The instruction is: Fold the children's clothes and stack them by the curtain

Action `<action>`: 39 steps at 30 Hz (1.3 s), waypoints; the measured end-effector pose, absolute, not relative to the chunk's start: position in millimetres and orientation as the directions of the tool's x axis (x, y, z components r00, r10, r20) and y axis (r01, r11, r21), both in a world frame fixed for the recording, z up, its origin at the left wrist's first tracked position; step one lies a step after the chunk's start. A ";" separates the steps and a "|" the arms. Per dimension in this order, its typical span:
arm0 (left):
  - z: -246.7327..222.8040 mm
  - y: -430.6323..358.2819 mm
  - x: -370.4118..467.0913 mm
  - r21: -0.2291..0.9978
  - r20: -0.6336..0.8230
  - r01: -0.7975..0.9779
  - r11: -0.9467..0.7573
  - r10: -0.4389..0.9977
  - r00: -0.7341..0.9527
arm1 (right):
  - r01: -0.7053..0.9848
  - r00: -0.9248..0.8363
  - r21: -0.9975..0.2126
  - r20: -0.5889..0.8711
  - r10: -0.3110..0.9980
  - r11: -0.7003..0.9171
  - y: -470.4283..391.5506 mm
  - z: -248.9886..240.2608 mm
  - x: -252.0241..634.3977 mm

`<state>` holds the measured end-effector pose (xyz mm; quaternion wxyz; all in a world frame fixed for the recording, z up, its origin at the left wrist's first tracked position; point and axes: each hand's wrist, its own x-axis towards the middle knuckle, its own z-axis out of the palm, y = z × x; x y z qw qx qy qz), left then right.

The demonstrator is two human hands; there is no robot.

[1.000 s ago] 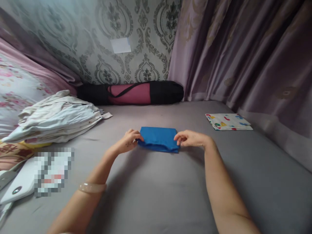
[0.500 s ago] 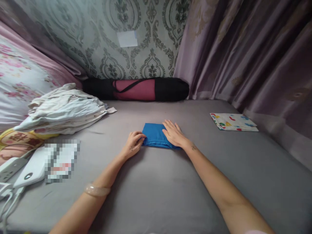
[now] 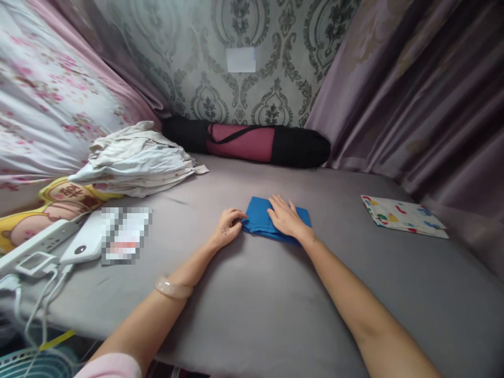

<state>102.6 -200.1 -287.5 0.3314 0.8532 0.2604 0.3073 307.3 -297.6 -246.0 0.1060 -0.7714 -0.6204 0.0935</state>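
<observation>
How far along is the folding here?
The patterned cloth looks done, lying folded at the right. The blue cloth is in hand, the right hand flat on it, the left hand at its edge. The rumpled pale pile at the left seems left to do.

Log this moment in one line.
left hand: fingertips at left edge of folded blue cloth | right hand: spread flat on top

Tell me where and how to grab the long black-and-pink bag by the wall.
I'd take the strap where it slants across the pink middle of the bag, coming from above and the near side. The bag lies lengthwise along the wall, which limits reach from behind. If the strap proves too tight, clasp the rounded pink middle from above.
</observation>
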 end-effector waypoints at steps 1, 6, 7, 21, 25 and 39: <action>-287.7 -199.7 102.5 0.726 0.355 0.250 -0.641 0.660 0.662 | 0.943 0.194 -0.278 0.001 0.981 -0.186 -291.2 -247.2 298.8; -287.4 -198.4 100.8 0.724 0.353 0.281 -0.630 0.688 0.634 | 0.938 0.270 -0.243 0.067 0.961 -0.247 -271.6 -270.1 271.3; -287.6 -198.1 100.6 0.724 0.355 0.283 -0.629 0.692 0.629 | 0.935 0.290 -0.235 0.068 0.955 -0.267 -270.6 -274.5 270.3; -295.4 -190.1 99.4 0.817 0.288 0.306 -0.489 0.805 0.519 | 0.961 0.193 -0.219 0.103 0.976 -0.167 -251.9 -267.0 230.5; -298.8 -187.5 100.0 0.855 0.261 0.286 -0.432 0.836 0.482 | 0.954 0.209 -0.240 0.100 0.973 -0.180 -251.2 -282.0 217.7; -280.6 -186.3 110.3 0.645 0.137 0.587 -0.489 0.830 0.541 | 0.442 0.586 -0.864 0.073 0.807 -0.243 -319.0 -239.5 329.3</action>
